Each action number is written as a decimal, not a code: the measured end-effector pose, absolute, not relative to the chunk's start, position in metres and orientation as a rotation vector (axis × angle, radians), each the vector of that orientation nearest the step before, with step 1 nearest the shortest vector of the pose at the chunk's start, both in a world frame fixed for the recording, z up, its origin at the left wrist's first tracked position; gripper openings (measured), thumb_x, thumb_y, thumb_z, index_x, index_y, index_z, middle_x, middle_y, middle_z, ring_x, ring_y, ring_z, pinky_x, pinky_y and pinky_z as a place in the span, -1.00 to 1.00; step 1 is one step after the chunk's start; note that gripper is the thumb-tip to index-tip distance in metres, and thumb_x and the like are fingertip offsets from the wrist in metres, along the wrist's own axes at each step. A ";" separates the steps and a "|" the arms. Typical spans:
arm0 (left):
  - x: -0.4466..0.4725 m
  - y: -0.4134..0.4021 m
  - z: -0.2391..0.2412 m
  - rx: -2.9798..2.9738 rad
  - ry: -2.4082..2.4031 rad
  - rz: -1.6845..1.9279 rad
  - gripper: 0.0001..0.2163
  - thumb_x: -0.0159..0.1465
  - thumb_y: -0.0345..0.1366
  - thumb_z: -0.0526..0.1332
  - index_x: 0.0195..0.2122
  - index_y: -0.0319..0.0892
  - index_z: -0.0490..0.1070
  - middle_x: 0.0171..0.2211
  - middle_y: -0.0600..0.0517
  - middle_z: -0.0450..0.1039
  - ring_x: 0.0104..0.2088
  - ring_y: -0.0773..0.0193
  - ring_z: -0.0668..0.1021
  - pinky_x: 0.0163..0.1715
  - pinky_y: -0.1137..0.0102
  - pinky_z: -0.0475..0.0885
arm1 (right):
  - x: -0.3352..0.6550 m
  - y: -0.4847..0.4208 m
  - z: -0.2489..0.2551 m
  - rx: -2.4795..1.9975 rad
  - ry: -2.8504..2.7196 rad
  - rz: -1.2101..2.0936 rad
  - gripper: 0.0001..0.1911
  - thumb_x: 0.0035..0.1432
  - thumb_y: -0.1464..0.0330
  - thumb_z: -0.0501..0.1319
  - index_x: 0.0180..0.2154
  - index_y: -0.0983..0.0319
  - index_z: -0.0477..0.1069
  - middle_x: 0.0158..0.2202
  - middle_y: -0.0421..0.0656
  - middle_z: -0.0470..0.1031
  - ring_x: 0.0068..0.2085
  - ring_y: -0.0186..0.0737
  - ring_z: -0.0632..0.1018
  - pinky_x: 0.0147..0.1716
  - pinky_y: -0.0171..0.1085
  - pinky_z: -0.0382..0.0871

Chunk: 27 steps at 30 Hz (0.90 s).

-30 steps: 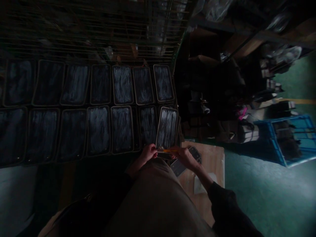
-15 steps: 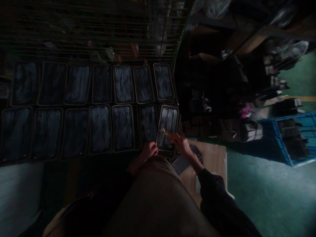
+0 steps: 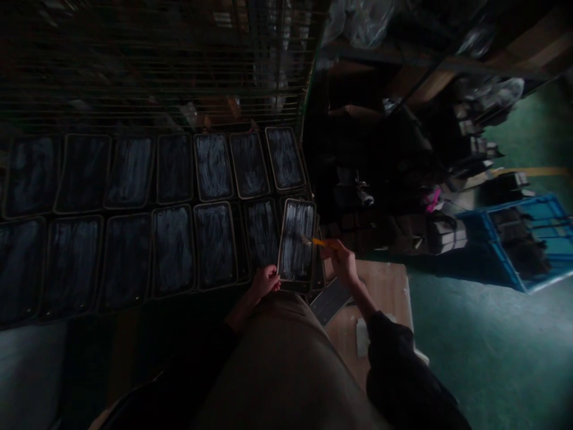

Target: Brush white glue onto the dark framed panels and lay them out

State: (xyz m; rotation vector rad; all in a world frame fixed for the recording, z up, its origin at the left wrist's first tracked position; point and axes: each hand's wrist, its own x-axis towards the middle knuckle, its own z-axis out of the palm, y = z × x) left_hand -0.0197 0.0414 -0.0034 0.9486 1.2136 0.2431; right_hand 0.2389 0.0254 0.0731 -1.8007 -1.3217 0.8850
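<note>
Dim workroom with green floor (image 3: pixel 461 334), wire rack (image 3: pixel 179 71) along the far side, and shelving with clear plastic bags (image 3: pixel 369 27) at far right.

Item: panel, one, dark, rectangular, with rounded corners and pale rim (image 3: pixel 298 245). Face covered in whitish lengthwise streaks. Located at the right end of the near row, directly ahead of the wearer's body, between the two hands; set slightly askew, its near edge towards the wearer.

Item: left hand (image 3: pixel 267 279), bare. Positioned at the panel's near left corner, fingers curled inward, fingertips at the rim; whether they pinch it cannot be told.

Item: right hand (image 3: pixel 341 258), bare, dark sleeve. Positioned just beyond the panel's right edge, closed around the handle of a brush.

Item: brush (image 3: pixel 317 242), one, yellow-orange handle, pale bristles. Bristles point left over the panel's face, right of its middle; blurred, contact uncertain.

Item: similar streaked panels (image 3: pixel 173 251), two rows, close-set, extending leftward from the panel between the hands.

Item: desk (image 3: pixel 389 286), light wood, near right, below the right forearm. Carries a dark flat plate (image 3: pixel 331 300), lying at an angle, and a pale sheet (image 3: pixel 363 337), partly behind the sleeve.

Item: crate (image 3: pixel 544 218), blue, farther right, dark contents.
</note>
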 end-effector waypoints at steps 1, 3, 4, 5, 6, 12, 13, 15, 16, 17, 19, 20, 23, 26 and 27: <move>-0.019 0.042 -0.004 0.945 1.218 0.235 -0.90 0.13 -0.40 0.17 -0.45 -0.17 0.22 -0.67 0.16 0.39 -0.69 0.41 0.45 -0.66 0.56 0.33 | 0.241 0.037 0.073 -1.818 -1.367 0.795 -0.67 0.30 0.19 0.01 -0.08 0.24 0.38 -0.41 -0.14 0.54 -0.41 -0.24 0.56 -0.39 -0.33 0.44; -0.018 0.042 -0.005 0.933 1.226 0.222 -0.88 0.12 -0.40 0.18 -0.47 -0.17 0.20 -0.68 0.17 0.38 -0.69 0.41 0.45 -0.67 0.56 0.32 | 0.242 0.058 0.073 -1.838 -1.460 0.655 -0.68 0.31 0.23 0.00 -0.07 0.24 0.39 -0.37 -0.14 0.54 -0.38 -0.25 0.55 -0.38 -0.36 0.40; -0.018 0.042 -0.005 0.926 1.227 0.219 -0.87 0.12 -0.40 0.19 -0.47 -0.17 0.20 -0.68 0.17 0.38 -0.70 0.41 0.45 -0.67 0.56 0.32 | 0.241 0.068 0.073 -1.841 -1.504 0.598 -0.68 0.31 0.25 -0.01 -0.06 0.24 0.40 -0.35 -0.13 0.54 -0.36 -0.25 0.55 -0.35 -0.36 0.40; -0.018 0.042 -0.006 0.921 1.226 0.219 -0.87 0.11 -0.39 0.20 -0.46 -0.17 0.20 -0.68 0.17 0.38 -0.69 0.41 0.45 -0.67 0.56 0.32 | 0.240 0.077 0.072 -1.843 -1.544 0.546 -0.68 0.31 0.26 -0.02 -0.06 0.24 0.40 -0.32 -0.11 0.54 -0.33 -0.24 0.55 -0.33 -0.35 0.39; -0.018 0.042 -0.006 0.919 1.223 0.218 -0.87 0.11 -0.38 0.21 -0.46 -0.17 0.21 -0.68 0.17 0.38 -0.69 0.41 0.45 -0.67 0.56 0.32 | 0.239 0.085 0.071 -1.850 -1.579 0.502 -0.67 0.32 0.27 -0.03 -0.05 0.24 0.40 -0.28 -0.10 0.54 -0.30 -0.23 0.55 -0.31 -0.34 0.39; -0.018 0.042 -0.007 0.950 1.222 0.220 -0.89 0.12 -0.38 0.18 -0.45 -0.16 0.22 -0.68 0.18 0.37 -0.68 0.40 0.46 -0.66 0.56 0.30 | 0.216 0.095 0.059 -1.917 -1.692 0.444 -0.68 0.31 0.36 -0.02 -0.01 0.23 0.39 -0.18 -0.06 0.54 -0.29 -0.22 0.55 -0.34 -0.35 0.37; -0.018 0.043 -0.006 0.959 1.215 0.219 -0.89 0.12 -0.39 0.18 -0.45 -0.16 0.22 -0.68 0.18 0.37 -0.68 0.41 0.46 -0.66 0.57 0.29 | 0.212 0.094 0.058 -1.887 -1.708 0.470 -0.69 0.31 0.36 -0.02 -0.01 0.22 0.38 -0.18 -0.07 0.54 -0.29 -0.23 0.55 -0.33 -0.35 0.37; -0.018 0.044 -0.006 0.972 1.212 0.214 -0.90 0.12 -0.40 0.16 -0.46 -0.15 0.21 -0.69 0.19 0.36 -0.69 0.41 0.44 -0.67 0.57 0.28 | 0.204 0.093 0.057 -1.803 -1.733 0.522 -0.69 0.32 0.36 -0.02 0.00 0.20 0.38 -0.17 -0.08 0.54 -0.25 -0.23 0.56 -0.28 -0.36 0.37; -0.018 0.044 -0.006 0.973 1.213 0.209 -0.90 0.12 -0.40 0.16 -0.46 -0.15 0.21 -0.69 0.19 0.36 -0.69 0.41 0.44 -0.67 0.57 0.28 | 0.202 0.095 0.057 -1.767 -1.739 0.539 -0.69 0.32 0.36 -0.02 0.01 0.19 0.38 -0.16 -0.08 0.53 -0.23 -0.23 0.56 -0.26 -0.36 0.38; -0.017 0.044 -0.006 0.974 1.214 0.200 -0.91 0.13 -0.40 0.15 -0.45 -0.15 0.21 -0.68 0.18 0.36 -0.69 0.41 0.44 -0.66 0.56 0.28 | 0.201 0.099 0.056 -1.746 -1.739 0.545 -0.69 0.33 0.36 -0.02 0.01 0.19 0.37 -0.14 -0.08 0.53 -0.20 -0.22 0.56 -0.24 -0.36 0.38; -0.017 0.043 -0.007 0.976 1.217 0.183 -0.92 0.14 -0.40 0.13 -0.45 -0.15 0.21 -0.67 0.17 0.38 -0.69 0.41 0.44 -0.66 0.56 0.29 | 0.205 0.109 0.054 -1.747 -1.738 0.540 -0.69 0.33 0.35 -0.02 0.01 0.18 0.38 -0.12 -0.08 0.53 -0.18 -0.21 0.56 -0.22 -0.35 0.38; -0.016 0.042 -0.007 0.978 1.217 0.178 -0.92 0.15 -0.40 0.12 -0.45 -0.15 0.21 -0.67 0.17 0.38 -0.69 0.41 0.44 -0.66 0.55 0.29 | 0.208 0.114 0.052 -1.763 -1.742 0.533 -0.70 0.33 0.35 -0.01 0.01 0.18 0.38 -0.12 -0.08 0.53 -0.17 -0.20 0.55 -0.22 -0.34 0.39; -0.016 0.041 -0.008 0.978 1.231 0.188 -0.91 0.15 -0.39 0.12 -0.46 -0.15 0.20 -0.67 0.16 0.38 -0.68 0.40 0.45 -0.66 0.55 0.29 | 0.220 0.122 0.047 -1.829 -1.747 0.506 -0.71 0.32 0.35 0.00 0.00 0.19 0.39 -0.11 -0.09 0.53 -0.16 -0.18 0.55 -0.23 -0.33 0.40; -0.016 0.039 -0.010 0.970 1.219 0.208 -0.92 0.15 -0.39 0.11 -0.46 -0.15 0.21 -0.67 0.16 0.38 -0.67 0.40 0.46 -0.65 0.54 0.30 | 0.222 0.110 0.046 -1.833 -1.737 0.516 -0.70 0.33 0.36 0.00 0.01 0.21 0.38 -0.10 -0.08 0.52 -0.16 -0.19 0.56 -0.23 -0.34 0.39; -0.016 0.039 -0.010 0.966 1.213 0.209 -0.92 0.15 -0.39 0.11 -0.46 -0.15 0.21 -0.67 0.16 0.38 -0.67 0.40 0.45 -0.64 0.54 0.31 | 0.219 0.102 0.047 -1.807 -1.760 0.543 -0.70 0.33 0.37 -0.01 0.02 0.21 0.38 -0.10 -0.07 0.52 -0.16 -0.20 0.55 -0.23 -0.35 0.39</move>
